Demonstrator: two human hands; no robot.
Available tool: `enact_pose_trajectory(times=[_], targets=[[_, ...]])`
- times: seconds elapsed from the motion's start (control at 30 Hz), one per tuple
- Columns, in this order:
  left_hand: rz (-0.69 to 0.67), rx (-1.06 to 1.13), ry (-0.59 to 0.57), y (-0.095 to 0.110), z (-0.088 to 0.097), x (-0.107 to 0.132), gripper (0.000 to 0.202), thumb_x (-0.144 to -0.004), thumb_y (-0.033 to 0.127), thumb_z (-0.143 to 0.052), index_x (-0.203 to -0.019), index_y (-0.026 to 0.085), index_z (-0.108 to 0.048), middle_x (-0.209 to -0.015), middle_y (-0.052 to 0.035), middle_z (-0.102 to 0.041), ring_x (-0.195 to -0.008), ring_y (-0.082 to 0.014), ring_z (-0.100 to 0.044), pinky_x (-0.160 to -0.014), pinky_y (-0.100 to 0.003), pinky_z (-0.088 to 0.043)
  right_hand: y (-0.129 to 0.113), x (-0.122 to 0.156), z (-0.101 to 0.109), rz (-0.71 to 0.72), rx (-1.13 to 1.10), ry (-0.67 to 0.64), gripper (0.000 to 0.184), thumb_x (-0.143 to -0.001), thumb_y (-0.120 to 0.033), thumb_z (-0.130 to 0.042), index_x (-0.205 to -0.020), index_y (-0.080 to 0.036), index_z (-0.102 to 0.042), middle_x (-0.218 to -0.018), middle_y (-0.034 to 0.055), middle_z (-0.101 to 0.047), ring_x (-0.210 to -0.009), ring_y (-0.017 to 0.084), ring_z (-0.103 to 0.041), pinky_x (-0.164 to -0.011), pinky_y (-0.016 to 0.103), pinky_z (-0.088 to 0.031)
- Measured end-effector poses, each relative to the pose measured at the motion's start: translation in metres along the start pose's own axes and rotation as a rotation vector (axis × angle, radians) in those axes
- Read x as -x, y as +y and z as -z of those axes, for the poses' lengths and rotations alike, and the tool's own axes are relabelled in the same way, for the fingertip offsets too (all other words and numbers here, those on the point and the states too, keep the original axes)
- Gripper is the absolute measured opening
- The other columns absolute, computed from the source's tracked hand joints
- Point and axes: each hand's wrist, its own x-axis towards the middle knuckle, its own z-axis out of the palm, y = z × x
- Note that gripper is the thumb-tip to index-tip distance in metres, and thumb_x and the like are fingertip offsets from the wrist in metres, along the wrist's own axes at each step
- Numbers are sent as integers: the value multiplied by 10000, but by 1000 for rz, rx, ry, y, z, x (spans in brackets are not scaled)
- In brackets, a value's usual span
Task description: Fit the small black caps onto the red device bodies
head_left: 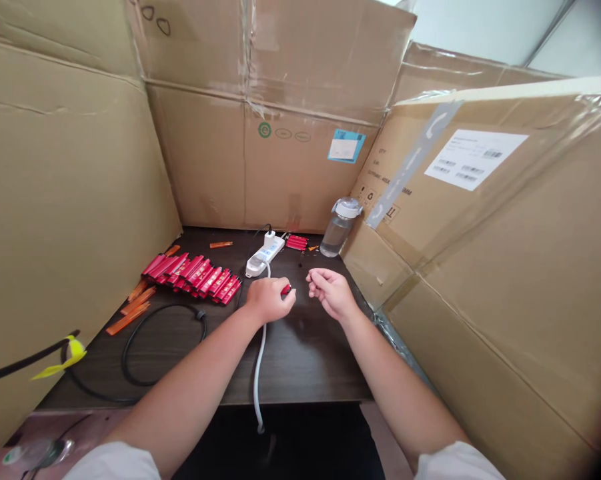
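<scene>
My left hand [267, 299] rests on the dark table [305, 360], fingers closed round a small red item [285, 289] whose tip shows at the fingertips. My right hand [330, 290] lies just to its right, fingers loosely curled; I cannot make out anything in them. A row of several red sachets [195, 272] lies to the left of my left hand. A smaller pile of red sachets [296, 242] sits at the back by the power strip [264, 256].
Cardboard boxes [290, 133] wall the table on the left, back and right. A clear water bottle [339, 227] stands at the back right. Orange strips [133, 308] and a looped black cable [150, 347] lie at the left. A white cord [259, 373] runs to the front edge.
</scene>
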Motion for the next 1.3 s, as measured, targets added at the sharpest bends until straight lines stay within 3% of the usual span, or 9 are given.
enact_pose_trajectory(times=[0.13, 0.33, 0.5, 0.6, 0.8, 0.93, 1.13, 1.23, 1.3], targets=[[33, -51, -67, 2, 1, -1, 274, -818, 411, -461, -771, 217, -648, -804, -54, -705, -759, -218, -645, -571, -292, -346, -4, 13, -15, -44, -91, -48, 321, -569, -277, -823, -821, -159, -663, -699, 22, -679, -542, 98, -582, -468, 209, -503], [20, -62, -110, 4, 2, -3, 271, -820, 410, -465, -801, 216, -653, -851, -58, -706, -811, -224, -646, -608, -295, -381, 5, 12, -11, -120, -149, -139, 295, -544, -243, -834, -793, -144, -711, -784, 47, -710, -629, 123, -640, -632, 278, -555], [26, -83, -86, 2, -3, -3, 272, -820, 411, -465, -789, 214, -651, -847, -56, -702, -812, -226, -649, -614, -292, -394, 16, 11, -10, -11, 35, -121, 217, -644, -290, -757, -805, -156, -700, -659, 8, -671, -542, 108, -597, -578, 269, -518], [45, -107, -105, 3, -7, -4, 281, -826, 411, -453, -801, 217, -656, -852, -55, -703, -826, -236, -653, -619, -295, -408, 26, 11, -15, 73, 179, -116, 173, -689, -290, -696, -813, -169, -695, -720, 18, -673, -608, 133, -619, -636, 303, -535], [157, -170, -201, 10, -18, -9, 350, -862, 400, -385, -921, 201, -667, -945, -107, -702, -878, -267, -655, -680, -331, -445, 54, 7, -28, 142, 441, 134, 152, -757, -248, -550, -832, -178, -663, -840, 53, -681, -773, 182, -633, -771, 352, -535], [188, -177, -188, 7, -20, -8, 370, -858, 428, -379, -926, 198, -660, -916, -113, -703, -868, -286, -657, -671, -345, -448, 62, 4, -28, 92, 394, 159, 150, -765, -258, -545, -850, -181, -642, -833, 42, -659, -741, 156, -617, -754, 331, -541], [227, -164, -148, -2, -16, -8, 395, -856, 464, -370, -916, 208, -665, -889, -103, -701, -868, -289, -653, -687, -350, -451, 41, -4, -11, -164, 102, 160, 171, -804, -326, -543, -784, -168, -603, -701, 2, -575, -553, 80, -549, -576, 248, -528], [234, -144, -164, -4, -15, -9, 406, -850, 482, -372, -911, 208, -666, -884, -103, -699, -872, -292, -650, -695, -350, -451, 12, 6, 2, -180, 350, 25, 225, -797, -378, -573, -776, -158, -615, -691, 8, -576, -510, 79, -516, -462, 204, -454], [237, -130, -174, -5, -15, -9, 416, -848, 490, -369, -913, 205, -665, -891, -108, -696, -881, -296, -645, -704, -355, -450, -12, 25, 10, -136, 586, -236, 257, -783, -404, -604, -872, -168, -651, -715, 9, -598, -519, 84, -514, -448, 193, -421]])
